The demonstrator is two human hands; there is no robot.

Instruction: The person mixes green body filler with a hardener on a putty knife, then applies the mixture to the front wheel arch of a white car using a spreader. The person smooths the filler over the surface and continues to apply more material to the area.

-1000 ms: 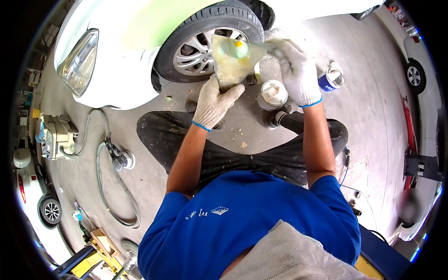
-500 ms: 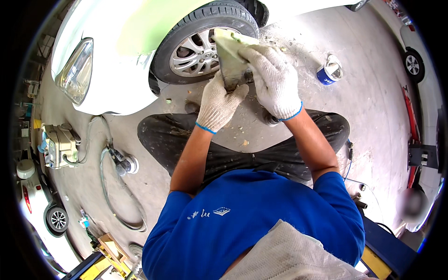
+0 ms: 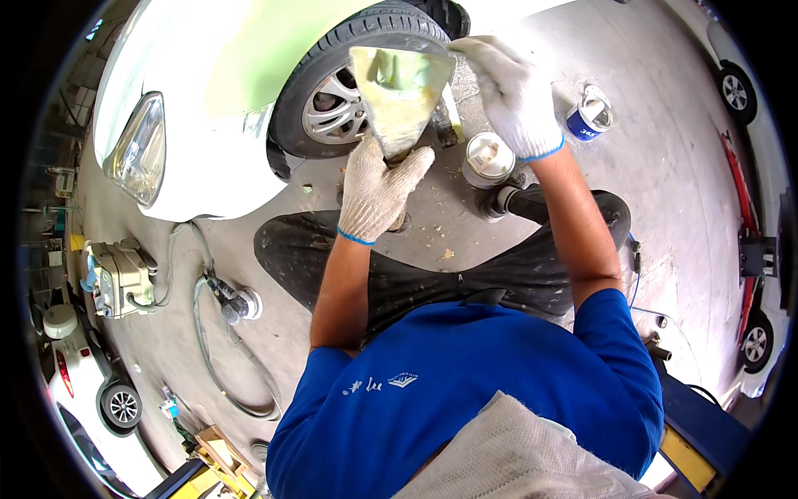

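My left hand [image 3: 374, 187], in a white knit glove, is closed around the narrow end of a putty knife [image 3: 399, 112]. Its wide blade points away from me and carries pale yellow-green putty [image 3: 395, 71]. My right hand [image 3: 515, 96], gloved too, hovers to the right of the blade's far corner. Its fingers are pressed together and point left; whatever they may hold is hidden. Beyond the knife stands a car wheel [image 3: 337, 116] with a silver rim. Below my right hand, an open round tin [image 3: 489, 160] with pale smears rests on the floor.
A white car [image 3: 224, 158] with light green patches fills the upper left. A blue-and-white can [image 3: 588, 114] stands to the right. At left lie a round sander [image 3: 243, 305], its hose [image 3: 204, 358] and a beige machine [image 3: 120, 279]. Other cars [image 3: 108, 407] are parked at the sides.
My right hand has come away from the putty knife, moving up and right. The knife's blade has turned to show its putty-covered face. The tin below my right hand has come into view.
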